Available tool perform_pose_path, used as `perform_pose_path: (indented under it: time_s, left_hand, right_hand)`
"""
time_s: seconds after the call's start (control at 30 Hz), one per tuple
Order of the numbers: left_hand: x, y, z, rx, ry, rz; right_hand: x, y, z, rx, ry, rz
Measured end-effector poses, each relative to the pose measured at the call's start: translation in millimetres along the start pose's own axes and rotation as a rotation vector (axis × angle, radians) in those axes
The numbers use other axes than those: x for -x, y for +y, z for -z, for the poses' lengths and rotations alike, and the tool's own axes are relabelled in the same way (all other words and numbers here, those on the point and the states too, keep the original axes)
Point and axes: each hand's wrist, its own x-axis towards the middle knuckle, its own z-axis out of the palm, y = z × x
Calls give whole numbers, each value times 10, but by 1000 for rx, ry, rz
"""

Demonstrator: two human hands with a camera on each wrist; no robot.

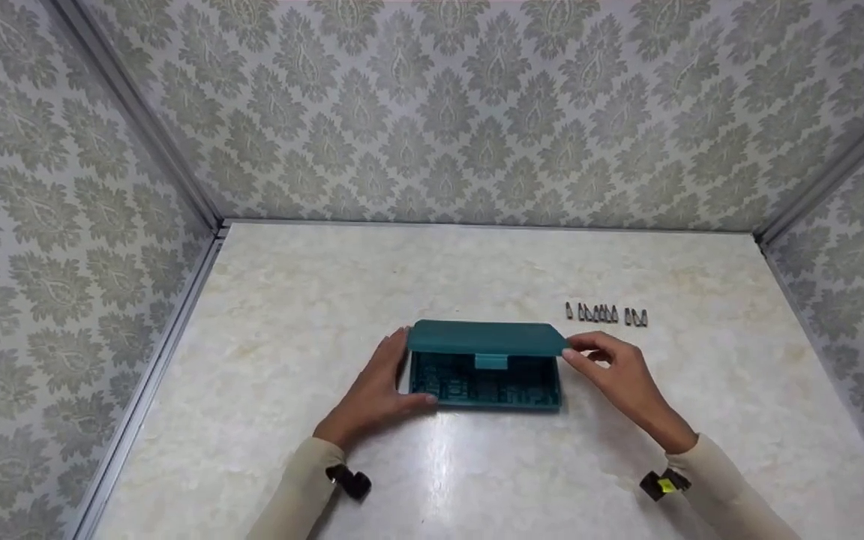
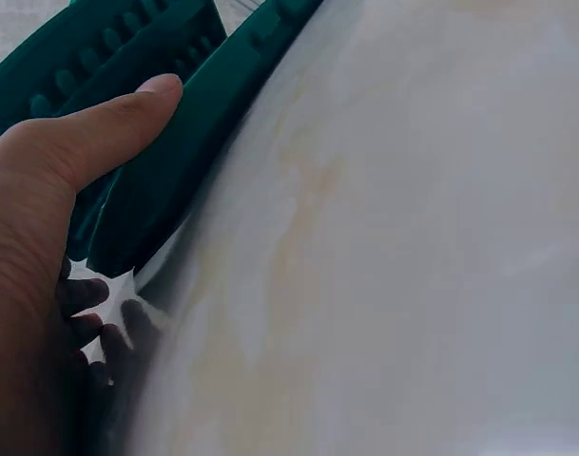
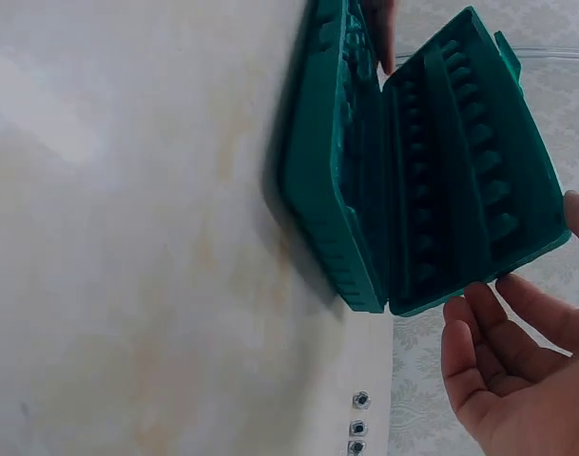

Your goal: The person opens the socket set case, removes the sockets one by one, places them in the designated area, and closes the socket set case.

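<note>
A green hinged plastic case (image 1: 484,409) lies on the table in front of me, its lid (image 1: 484,337) partly raised and a latch tab (image 1: 491,362) on the lid's front edge. My left hand (image 1: 376,390) grips the left end of the case, thumb over the front rim of the base. With thumb and fingers, my right hand (image 1: 619,367) pinches the right corner of the lid. Moulded slots line the inside of the lid (image 3: 460,152) in the right wrist view. Beyond the right hand, several small metal pieces (image 1: 601,313) stand in a row; their exact kind is unclear.
The pale marbled table (image 1: 289,300) extends around the case. Patterned walls (image 1: 447,112) rise behind it and at both sides, with a grey metal frame (image 1: 154,142) along the left corner. Dark wrist-worn devices (image 1: 349,482) sit on both sleeves.
</note>
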Motion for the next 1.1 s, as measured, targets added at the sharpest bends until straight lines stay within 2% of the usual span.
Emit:
perform_pose_path:
  time_s: [0.13,0.27,0.4,0.63,0.73,0.87,1.1]
  left_hand:
    - [-21,83,97,138,-18,-3]
    - [-7,157,175,217,-55,-15]
    - [1,225,194,286,-90,-13]
    - [22,237,213,347,-98,67]
    - [38,226,232,413,-105,90]
    - [50,216,236,470,-108,102]
    - [43,213,183,469,-104,97]
  right_hand:
    - [55,26,-5,-16,-17,14]
    - [100,65,-33,-32,-27,40]
    - [144,110,-56,-33,-32,72]
    - [209,173,-99,-20,-43,90]
    - [223,176,-108,-17,-46,91]
    - [236,194,-120,1,-47,108]
    - [267,249,-157,44,-42,132]
